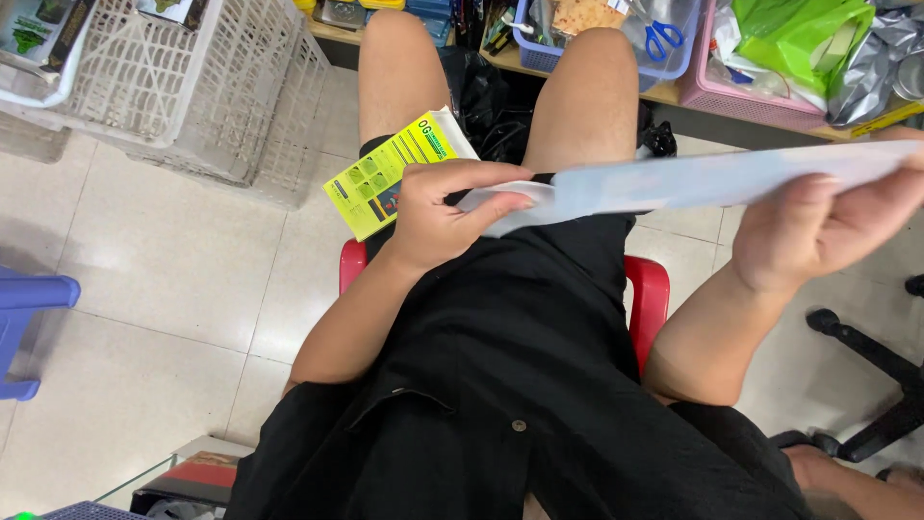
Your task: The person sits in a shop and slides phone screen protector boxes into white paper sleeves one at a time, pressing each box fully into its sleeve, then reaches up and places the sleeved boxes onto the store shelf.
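You hold one long pale-blue strip [674,181] stretched across your lap, in front of your knees. Your left hand [438,217] pinches its left end, thumb on top and the index finger pressed flat along the underside, the other fingers curled in beneath. Your right hand [828,226] takes the far right end; the thumb lies over the strip's near face, but the fingers behind it are hidden, so you cannot tell how they sit.

The strip looks thin, light and flexible, something like a flat plastic sleeve or sheet: it keeps a straight line only because both ends are held, and its left tip curls where your fingers bend it. Judging by the sheen, it is probably smooth and may slide under a loose pinch, so grip it at the ends with flat pads rather than fingertips, and keep it lightly taut to avoid a crease in the middle.

One yellow-green printed card [385,178] rests on your left thigh, just left of your left hand and partly under it. You sit on one red stool [650,289]. At the far right, one pair of blue-handled scissors [664,39] lies in a lilac basket [539,53].
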